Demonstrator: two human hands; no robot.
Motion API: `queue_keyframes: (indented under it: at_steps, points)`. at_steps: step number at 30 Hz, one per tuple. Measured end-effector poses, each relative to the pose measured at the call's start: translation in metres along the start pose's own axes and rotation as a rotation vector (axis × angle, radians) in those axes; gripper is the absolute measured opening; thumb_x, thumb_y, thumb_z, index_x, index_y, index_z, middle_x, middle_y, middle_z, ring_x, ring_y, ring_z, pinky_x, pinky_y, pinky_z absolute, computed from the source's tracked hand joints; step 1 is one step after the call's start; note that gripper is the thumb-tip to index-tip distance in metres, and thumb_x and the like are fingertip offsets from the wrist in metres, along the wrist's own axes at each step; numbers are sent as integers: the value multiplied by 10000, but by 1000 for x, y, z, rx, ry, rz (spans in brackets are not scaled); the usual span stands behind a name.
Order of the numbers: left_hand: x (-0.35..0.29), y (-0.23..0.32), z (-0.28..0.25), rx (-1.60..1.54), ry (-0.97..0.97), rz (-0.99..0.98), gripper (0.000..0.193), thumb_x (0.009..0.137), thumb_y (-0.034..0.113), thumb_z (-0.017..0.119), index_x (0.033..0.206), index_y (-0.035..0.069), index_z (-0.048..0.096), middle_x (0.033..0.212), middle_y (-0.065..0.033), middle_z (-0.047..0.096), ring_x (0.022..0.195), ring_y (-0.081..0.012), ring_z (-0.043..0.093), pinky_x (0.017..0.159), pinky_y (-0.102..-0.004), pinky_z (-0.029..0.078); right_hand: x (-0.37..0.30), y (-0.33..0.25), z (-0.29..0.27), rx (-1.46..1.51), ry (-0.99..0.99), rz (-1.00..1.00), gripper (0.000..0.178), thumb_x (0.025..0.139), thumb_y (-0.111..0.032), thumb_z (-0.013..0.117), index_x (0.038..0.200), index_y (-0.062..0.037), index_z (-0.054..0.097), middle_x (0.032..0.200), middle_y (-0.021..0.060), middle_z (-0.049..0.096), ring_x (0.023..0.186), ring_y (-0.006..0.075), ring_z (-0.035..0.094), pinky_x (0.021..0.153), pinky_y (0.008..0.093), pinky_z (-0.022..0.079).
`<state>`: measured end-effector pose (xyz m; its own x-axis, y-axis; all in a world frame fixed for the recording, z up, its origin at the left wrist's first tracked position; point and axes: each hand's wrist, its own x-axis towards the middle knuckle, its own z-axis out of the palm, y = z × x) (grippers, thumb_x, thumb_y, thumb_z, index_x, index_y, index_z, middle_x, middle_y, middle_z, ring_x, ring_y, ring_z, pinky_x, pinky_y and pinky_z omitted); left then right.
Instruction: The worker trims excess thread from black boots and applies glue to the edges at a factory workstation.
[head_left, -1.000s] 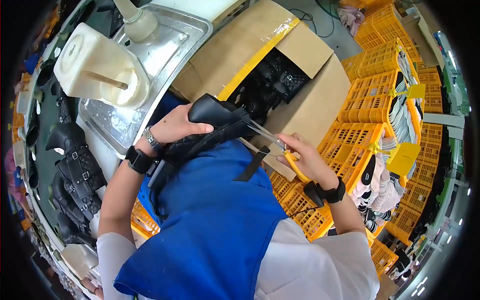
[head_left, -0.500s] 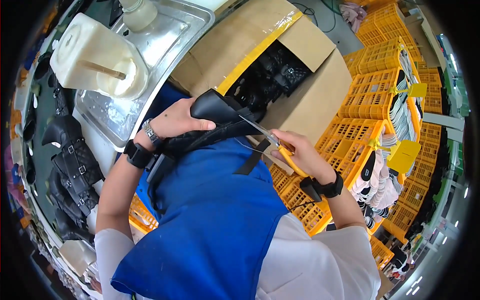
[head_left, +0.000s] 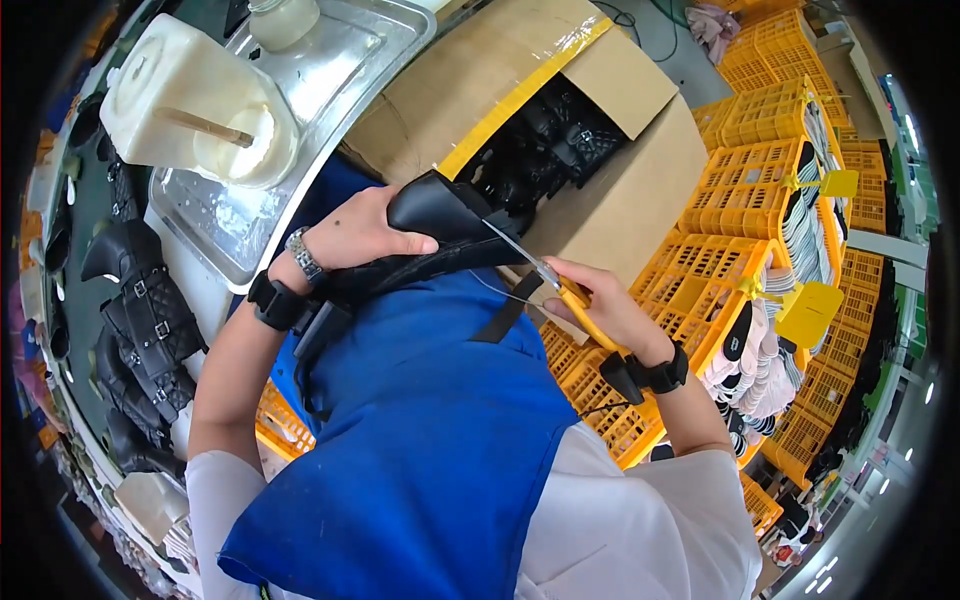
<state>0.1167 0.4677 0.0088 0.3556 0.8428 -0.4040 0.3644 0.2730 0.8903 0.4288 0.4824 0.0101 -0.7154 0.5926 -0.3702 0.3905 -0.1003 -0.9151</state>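
Observation:
My left hand (head_left: 358,232) is closed on a black leather boot upper (head_left: 436,212), with the thumb laid along its near side. The upper lies across my lap over the blue apron (head_left: 400,370). In my right hand (head_left: 612,305) is a pair of scissors (head_left: 574,300) with yellow handles. Their blades point up and left, with the tips at the upper's right edge. Whether the tips touch the leather I cannot tell. Below the scissors a black strap (head_left: 506,318) hangs over the apron.
Ahead stands an open cardboard box (head_left: 630,180) with black uppers inside. A metal tray (head_left: 335,75) at upper left carries a white container (head_left: 165,95) and a jar (head_left: 285,20). More boot uppers (head_left: 150,310) lie at left. Yellow crates (head_left: 740,185) are stacked on the right.
The boot upper has tilted up slightly in my left hand, and its right part has shifted a little to the right. The scissors have moved slightly right with my right hand.

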Motion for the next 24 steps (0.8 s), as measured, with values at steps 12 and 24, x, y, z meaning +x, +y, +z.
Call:
queue_keyframes:
  at_steps: [12,24]
  points:
    - [3,-3,-1,19,-22,23,588,694,292,735,1118,-38,496,945,-121,624,853,-170,583,806,-288,443,-5,-1,-2,69,-32,93,399,785,-54,658,1157,-15,518,882,5,533,812,70,465,767,213,412]
    - [1,-11,0,88,-3,11,635,668,347,742,1102,-49,498,936,-160,623,853,-213,600,794,-302,451,-2,0,2,133,113,119,433,794,-75,647,1200,-51,496,741,-37,460,696,40,419,617,194,383]
